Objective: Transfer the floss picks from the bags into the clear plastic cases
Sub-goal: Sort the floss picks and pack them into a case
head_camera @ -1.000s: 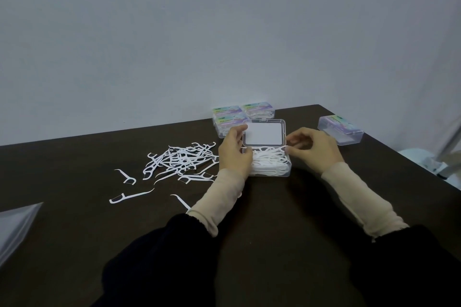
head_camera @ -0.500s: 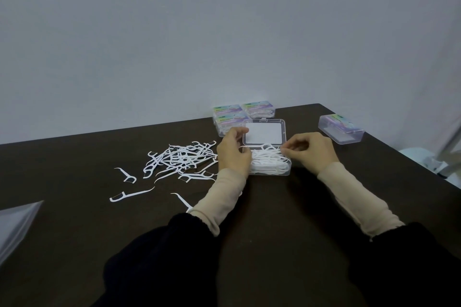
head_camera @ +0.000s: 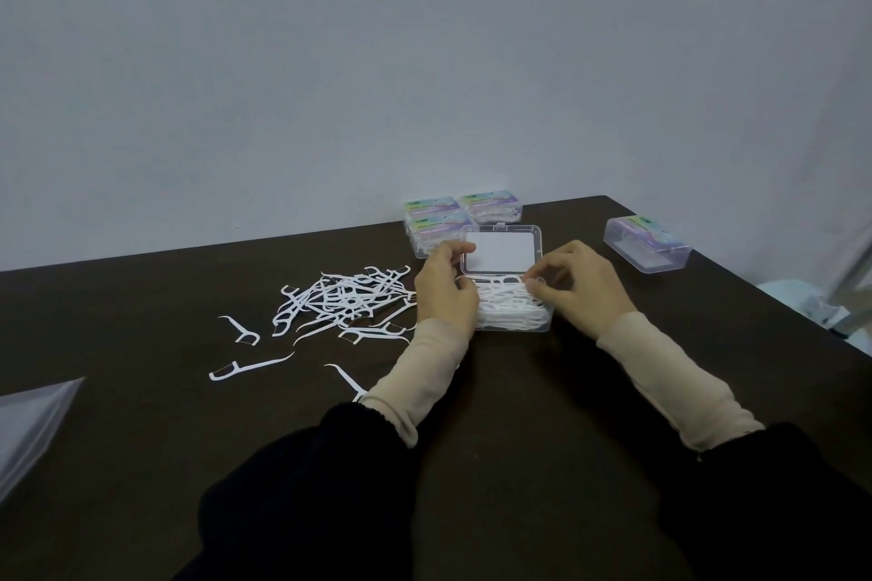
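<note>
The right hand (head_camera: 582, 285) has slid in from the case's 3 o'clock and now pinches picks over the open case (head_camera: 512, 302). The left hand (head_camera: 446, 293) grips its 9 o'clock edge. Loose floss picks (head_camera: 344, 300) lie farther toward 9. Best to press the picks flat before closing the lid (head_camera: 501, 249).

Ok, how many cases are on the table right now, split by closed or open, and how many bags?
Closed cases: 4, three clustered behind the open one, one apart at the right
Open case: 1, between both hands, picks inside
Bags: 1, at the left edge, partly out of frame
Total: 6
</note>
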Tool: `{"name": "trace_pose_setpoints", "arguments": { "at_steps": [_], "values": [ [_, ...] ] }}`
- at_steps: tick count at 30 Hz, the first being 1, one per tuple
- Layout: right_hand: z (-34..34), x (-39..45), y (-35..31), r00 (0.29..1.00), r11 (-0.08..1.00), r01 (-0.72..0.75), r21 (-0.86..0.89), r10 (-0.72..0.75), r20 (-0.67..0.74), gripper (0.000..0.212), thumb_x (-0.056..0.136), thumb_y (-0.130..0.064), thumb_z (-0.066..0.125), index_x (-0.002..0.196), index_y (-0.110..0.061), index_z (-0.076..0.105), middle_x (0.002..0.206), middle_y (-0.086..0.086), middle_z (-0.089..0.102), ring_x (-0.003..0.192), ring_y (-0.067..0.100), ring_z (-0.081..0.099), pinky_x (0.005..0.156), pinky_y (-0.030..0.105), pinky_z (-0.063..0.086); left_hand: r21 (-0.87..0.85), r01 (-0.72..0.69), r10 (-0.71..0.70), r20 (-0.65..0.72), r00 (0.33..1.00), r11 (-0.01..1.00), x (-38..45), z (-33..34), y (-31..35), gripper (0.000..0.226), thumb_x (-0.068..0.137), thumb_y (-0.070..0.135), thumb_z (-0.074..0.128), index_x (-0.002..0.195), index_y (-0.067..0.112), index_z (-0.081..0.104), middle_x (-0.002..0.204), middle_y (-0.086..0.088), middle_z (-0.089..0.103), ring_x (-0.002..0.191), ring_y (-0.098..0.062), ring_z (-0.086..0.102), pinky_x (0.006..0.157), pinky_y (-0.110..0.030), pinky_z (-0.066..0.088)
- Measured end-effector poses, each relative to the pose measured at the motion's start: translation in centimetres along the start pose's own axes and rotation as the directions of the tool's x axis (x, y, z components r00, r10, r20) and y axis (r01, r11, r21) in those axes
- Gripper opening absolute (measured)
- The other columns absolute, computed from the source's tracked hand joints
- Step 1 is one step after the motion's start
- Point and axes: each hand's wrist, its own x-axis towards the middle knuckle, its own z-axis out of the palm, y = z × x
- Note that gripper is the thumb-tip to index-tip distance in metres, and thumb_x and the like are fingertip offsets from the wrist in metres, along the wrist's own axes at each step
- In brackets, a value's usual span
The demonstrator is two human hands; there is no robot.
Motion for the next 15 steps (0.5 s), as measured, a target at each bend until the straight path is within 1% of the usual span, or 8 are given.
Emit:
{"name": "trace_pose_setpoints", "arguments": {
  "at_steps": [4, 6, 8, 9, 11, 12, 13, 15],
  "values": [
    [-0.09, -0.09, 0.05, 1.000, 0.999, 0.011, 0.040, -0.010, -0.021, 0.008, 0.082, -0.017, 0.068, 0.090, -0.014, 0.068, 0.093, 0.000, 0.055, 0.070, 0.005, 0.047, 0.063, 0.008, 0.036, 0.037, -0.030, 0.030, 0.000, 1.000, 0.999, -0.08, -0.03, -0.13, 0.045, 0.078, -0.019, 0.036, 0.110, 0.002, 0.058, 0.116, -0.012, 0.060, 0.111, -0.020, 0.055, 0.095, -0.018, 0.038],
    [-0.10, -0.15, 0.02, 0.999, 0.997, 0.022, 0.069, -0.021, -0.025, 0.007, 0.082, -0.013, 0.068, 0.089, -0.013, 0.068, 0.088, 0.001, 0.059, 0.067, 0.004, 0.048, 0.061, 0.005, 0.036, 0.047, -0.047, 0.048, -0.001, 0.999, 0.998, -0.08, 0.00, -0.14, 0.044, 0.078, -0.019, 0.036, 0.110, 0.002, 0.059, 0.115, -0.012, 0.061, 0.110, -0.021, 0.056, 0.095, -0.018, 0.037],
    [-0.14, -0.17, -0.02, 1.000, 0.996, 0.021, 0.091, -0.019, -0.025, 0.006, 0.081, -0.013, 0.069, 0.086, -0.016, 0.068, 0.082, -0.002, 0.060, 0.066, 0.004, 0.050, 0.062, 0.005, 0.037, 0.036, -0.048, 0.048, 0.005, 0.999, 0.998, -0.03, 0.01, -0.13, 0.042, 0.079, -0.017, 0.038, 0.109, 0.003, 0.059, 0.115, -0.011, 0.061, 0.110, -0.021, 0.056, 0.096, -0.021, 0.039],
    [-0.13, -0.16, 0.03, 1.000, 0.995, 0.016, 0.100, -0.013, -0.028, 0.006, 0.081, -0.014, 0.069, 0.085, -0.018, 0.067, 0.081, -0.003, 0.061, 0.067, 0.004, 0.051, 0.064, 0.007, 0.040, 0.022, -0.042, 0.041, 0.009, 0.999, 0.999, -0.05, -0.01, -0.11, 0.040, 0.080, -0.017, 0.039, 0.109, 0.004, 0.059, 0.115, -0.011, 0.060, 0.111, -0.020, 0.055, 0.098, -0.023, 0.040],
    [-0.11, -0.11, 0.18, 0.999, 0.996, 0.013, 0.092, -0.008, -0.050, 0.007, 0.080, -0.018, 0.070, 0.082, -0.022, 0.065, 0.080, -0.005, 0.061, 0.069, 0.005, 0.052, 0.070, 0.019, 0.048, -0.012, -0.033, 0.034, 0.020, 0.999, 0.999, -0.07, -0.05, -0.06, 0.038, 0.081, -0.016, 0.041, 0.108, 0.005, 0.059, 0.114, -0.008, 0.060, 0.112, -0.018, 0.055, 0.100, -0.029, 0.043],
    [-0.15, -0.10, 0.20, 0.998, 0.997, 0.017, 0.079, -0.012, -0.061, 0.007, 0.080, -0.021, 0.071, 0.082, -0.024, 0.065, 0.081, -0.005, 0.060, 0.070, 0.006, 0.052, 0.073, 0.025, 0.049, -0.026, -0.035, 0.035, 0.024, 0.999, 0.999, -0.06, -0.06, -0.05, 0.037, 0.081, -0.016, 0.043, 0.108, 0.005, 0.059, 0.113, -0.007, 0.060, 0.111, -0.018, 0.056, 0.099, -0.031, 0.045],
    [-0.16, -0.11, 0.21, 0.998, 0.998, 0.025, 0.064, -0.021, -0.062, 0.007, 0.079, -0.023, 0.071, 0.082, -0.024, 0.066, 0.082, -0.005, 0.059, 0.071, 0.007, 0.051, 0.073, 0.027, 0.048, -0.036, -0.036, 0.037, 0.029, 0.999, 0.999, -0.09, -0.08, -0.05, 0.037, 0.080, -0.015, 0.044, 0.107, 0.005, 0.059, 0.111, -0.007, 0.060, 0.110, -0.018, 0.056, 0.098, -0.031, 0.046],
    [-0.13, -0.15, 0.13, 0.998, 0.999, 0.045, 0.014, -0.045, -0.033, 0.009, 0.078, -0.026, 0.072, 0.084, -0.024, 0.067, 0.085, -0.006, 0.054, 0.071, 0.007, 0.049, 0.070, 0.025, 0.043, -0.055, -0.027, 0.029, 0.041, 0.999, 0.998, -0.16, -0.11, -0.02, 0.035, 0.080, -0.014, 0.047, 0.108, 0.004, 0.058, 0.113, -0.009, 0.060, 0.110, -0.018, 0.055, 0.096, -0.027, 0.045]
  ]
}}
